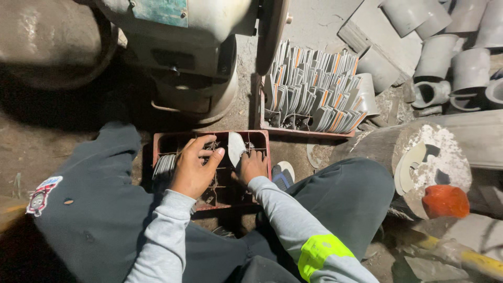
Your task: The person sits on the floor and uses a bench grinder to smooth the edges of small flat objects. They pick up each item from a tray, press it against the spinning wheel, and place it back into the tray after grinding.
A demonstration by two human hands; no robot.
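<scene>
Both hands, left hand [195,169] empty, right hand [250,165] pinching a metal blade [236,148], crowd the red crate [209,137] walls.

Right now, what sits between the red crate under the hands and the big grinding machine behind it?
In the head view, only bare, dusty floor separates the red crate from the grinder's base. A second crate of flat metal pieces stands off to the right.
</scene>
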